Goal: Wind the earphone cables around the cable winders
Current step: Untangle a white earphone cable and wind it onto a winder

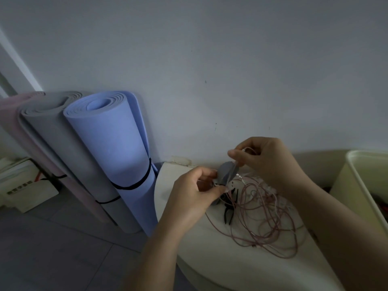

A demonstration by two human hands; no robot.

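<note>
A small grey cable winder (225, 172) is held above a cream table (235, 267). My left hand (193, 194) grips its lower end between thumb and fingers. My right hand (266, 162) is just above and to the right of it, pinching a thin pink earphone cable (251, 151) that runs down across the winder. The rest of the pink cable lies in a loose tangle (268, 219) on the table under my right wrist. A black winder (230, 208) lies on the table beneath the grey one, partly hidden by my left hand.
Rolled foam mats, blue (117, 148), grey (63, 143) and pink, lean against the wall on the left. A pale yellow bin (361, 185) stands at the right edge. White boxes (25, 185) sit on the floor at far left. The wall rises directly behind the table.
</note>
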